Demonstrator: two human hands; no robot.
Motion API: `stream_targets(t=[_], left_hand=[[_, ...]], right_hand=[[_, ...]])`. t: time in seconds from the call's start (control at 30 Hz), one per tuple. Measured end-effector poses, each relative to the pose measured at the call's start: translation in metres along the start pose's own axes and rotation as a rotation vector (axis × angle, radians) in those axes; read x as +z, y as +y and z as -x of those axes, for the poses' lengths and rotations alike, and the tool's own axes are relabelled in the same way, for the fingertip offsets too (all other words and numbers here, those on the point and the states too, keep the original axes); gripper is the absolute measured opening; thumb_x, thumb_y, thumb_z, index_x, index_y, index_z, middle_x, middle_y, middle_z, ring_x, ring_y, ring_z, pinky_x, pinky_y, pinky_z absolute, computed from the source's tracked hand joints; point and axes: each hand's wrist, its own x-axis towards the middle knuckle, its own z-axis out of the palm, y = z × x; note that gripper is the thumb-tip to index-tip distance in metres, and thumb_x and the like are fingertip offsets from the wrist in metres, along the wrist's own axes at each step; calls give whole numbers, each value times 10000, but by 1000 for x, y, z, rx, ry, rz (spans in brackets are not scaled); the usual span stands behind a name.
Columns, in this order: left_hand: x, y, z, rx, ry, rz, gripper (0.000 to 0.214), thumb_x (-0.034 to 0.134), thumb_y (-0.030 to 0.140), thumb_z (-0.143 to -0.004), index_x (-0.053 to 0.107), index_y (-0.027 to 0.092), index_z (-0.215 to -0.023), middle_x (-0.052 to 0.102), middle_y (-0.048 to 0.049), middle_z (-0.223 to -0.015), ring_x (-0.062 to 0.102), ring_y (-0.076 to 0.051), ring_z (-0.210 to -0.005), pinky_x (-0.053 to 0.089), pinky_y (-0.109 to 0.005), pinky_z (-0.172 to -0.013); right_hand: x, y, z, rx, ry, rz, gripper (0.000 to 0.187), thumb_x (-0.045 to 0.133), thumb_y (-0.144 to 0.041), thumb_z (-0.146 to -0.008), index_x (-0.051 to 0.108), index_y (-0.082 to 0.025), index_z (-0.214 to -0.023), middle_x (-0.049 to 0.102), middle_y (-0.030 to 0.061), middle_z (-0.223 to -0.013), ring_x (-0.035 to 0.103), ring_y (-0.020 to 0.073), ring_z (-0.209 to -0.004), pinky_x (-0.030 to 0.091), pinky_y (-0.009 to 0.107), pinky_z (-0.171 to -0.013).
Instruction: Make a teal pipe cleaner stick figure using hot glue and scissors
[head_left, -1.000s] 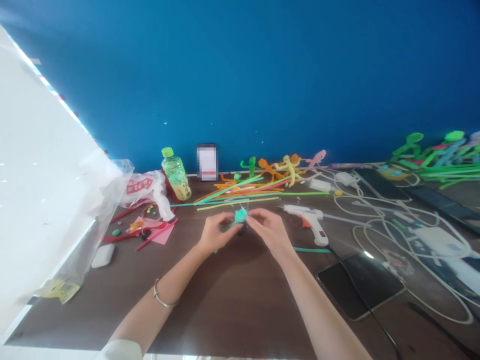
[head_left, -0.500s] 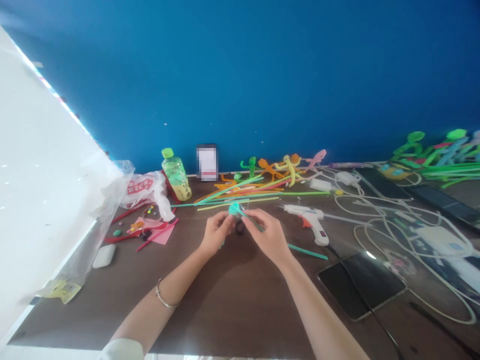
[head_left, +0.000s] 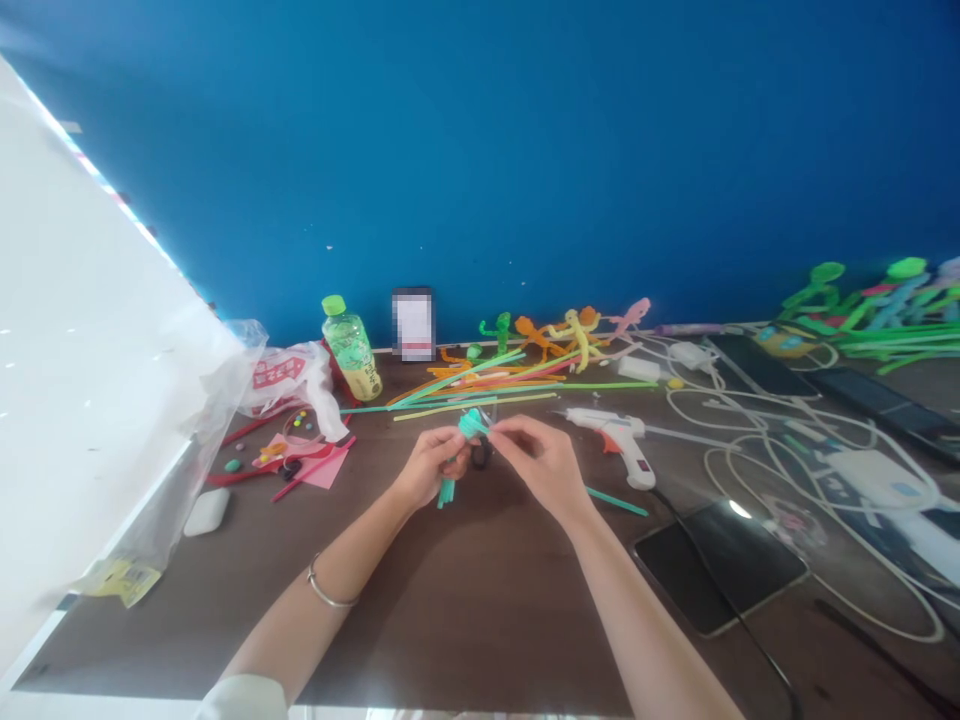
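Observation:
A turquoise pipe cleaner figure point(head_left: 472, 423), with a rounded coil at its top, is pinched in my left hand point(head_left: 435, 465). Several stems of it hang below the fingers. My right hand point(head_left: 540, 462), thumb and fingertips pressed together, grips a strand of the same pipe cleaner just right of the coil. Behind the hands, a dark ring-shaped handle point(head_left: 482, 455), likely of scissors, shows in part. Loose pipe cleaners point(head_left: 480, 388) in green, orange and yellow lie beyond. Another turquoise pipe cleaner point(head_left: 619, 502) lies on the table, partly behind my right wrist.
A white glue gun point(head_left: 626, 440) rests right of my hands, its black cord running past a dark tablet point(head_left: 720, 565). White cables point(head_left: 720, 470) tangle at right. A green-capped bottle point(head_left: 352, 350), a phone point(head_left: 414, 325) and finished pipe cleaner figures point(head_left: 579, 335) stand along the blue wall.
My right hand has shifted slightly right and drawn the strand away from the coil. The left hand has turned a little, so the stems below its fingers now show.

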Motion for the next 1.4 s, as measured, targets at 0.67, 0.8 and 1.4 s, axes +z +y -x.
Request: stream_targets(t=[0.67,0.8,1.4], left_hand=[[0,-7,6,433,358,-715,429,563,320,-755,560,203,-1168,685,-57,-888,602,-203,-845,410,-329,-855],[2,-6,5,470,370,-652,368,561,321,-760,602,211,-1109,663,-71,-962,600,-195,-843,430,-310,-807],[10,-4,2,107,117,33,408,635,377,-710,572,157,-1048,387,72,-485,227,-13,-371,147,-162,-373]], right_hand=[[-2,5,-3,30,-26,-25,238,603,-399,-725,635,-163,-728,644,41,-666,585,162,-603,493,282,-590],[-2,6,-3,29,-43,-31,228,602,-393,-728,631,-167,-722,635,34,-652,579,158,-593,489,275,-577],[1,2,-1,56,-47,-63,174,614,-344,-726,623,-170,-732,632,23,-669,586,156,-626,478,267,-600]])
